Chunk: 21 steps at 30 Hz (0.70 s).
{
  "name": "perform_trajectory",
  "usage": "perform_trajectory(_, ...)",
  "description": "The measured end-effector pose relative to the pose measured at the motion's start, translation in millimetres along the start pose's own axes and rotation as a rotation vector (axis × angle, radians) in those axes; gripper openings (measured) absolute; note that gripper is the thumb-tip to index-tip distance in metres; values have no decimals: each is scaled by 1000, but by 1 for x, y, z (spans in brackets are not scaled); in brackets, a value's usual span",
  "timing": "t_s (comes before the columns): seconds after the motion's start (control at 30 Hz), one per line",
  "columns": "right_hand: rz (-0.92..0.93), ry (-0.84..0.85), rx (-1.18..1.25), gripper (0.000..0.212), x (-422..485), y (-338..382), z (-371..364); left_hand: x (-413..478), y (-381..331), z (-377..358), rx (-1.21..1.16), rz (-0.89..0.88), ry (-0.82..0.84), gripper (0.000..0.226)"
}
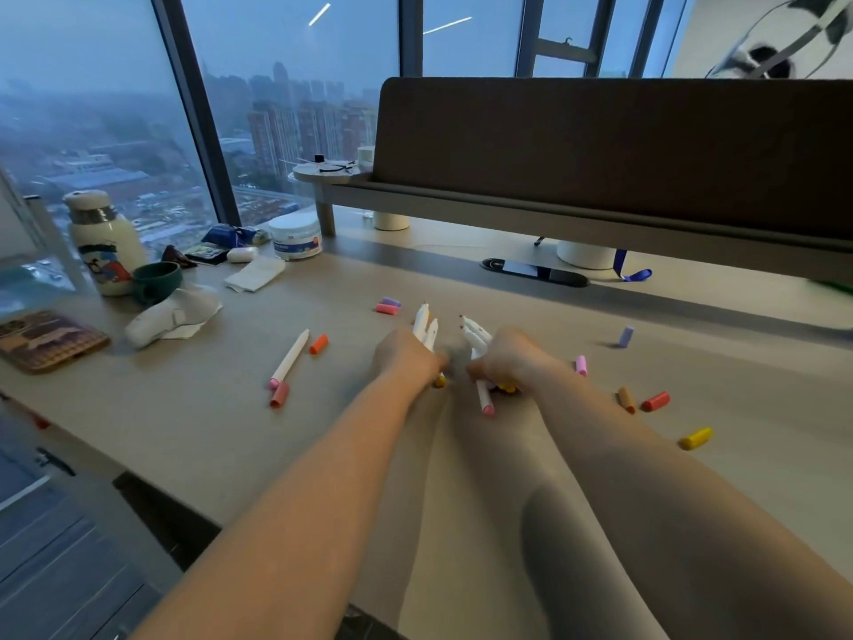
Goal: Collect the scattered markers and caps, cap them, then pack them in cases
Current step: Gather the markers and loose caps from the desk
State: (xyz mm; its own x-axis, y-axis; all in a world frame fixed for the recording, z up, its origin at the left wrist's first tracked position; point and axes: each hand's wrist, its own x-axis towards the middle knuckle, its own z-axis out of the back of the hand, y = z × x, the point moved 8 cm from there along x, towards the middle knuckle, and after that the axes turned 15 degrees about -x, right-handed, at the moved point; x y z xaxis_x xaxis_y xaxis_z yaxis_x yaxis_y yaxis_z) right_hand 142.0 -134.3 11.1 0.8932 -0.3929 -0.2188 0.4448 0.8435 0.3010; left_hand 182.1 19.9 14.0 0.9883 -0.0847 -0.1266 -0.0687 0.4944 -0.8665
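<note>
our left hand (406,358) and right hand (507,360) each clutch a fistful of markers (425,323). the loose marker (291,355) lies on the counter (231,431) at nine o'clock of the left, nearer hand, axis one-to-seven.

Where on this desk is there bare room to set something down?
Bare: the near desk edge, this side of the lone marker, and the strip between the tissue and the pink cap. Crowded: the back left corner round the mug and bottle, and the right side, dotted with caps from the lilac cap to the yellow cap.
</note>
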Motion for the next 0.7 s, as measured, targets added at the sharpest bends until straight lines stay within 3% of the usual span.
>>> perform_trajectory(0.1,-8,26,27,15,0,-5,2,3,0,-7,-26,-12,41,44)
perform_trajectory(0.3,-14,23,268,22,-10,-6,9,-4,-1,10,-97,-9,13,27)
perform_trajectory(0.5,43,24,451,19,-18,35,7,2,21,79,-208,47,-130,30)
perform_trajectory(0.7,103,70,551,10,-20,73,-10,19,51,139,-79,46,-201,24)
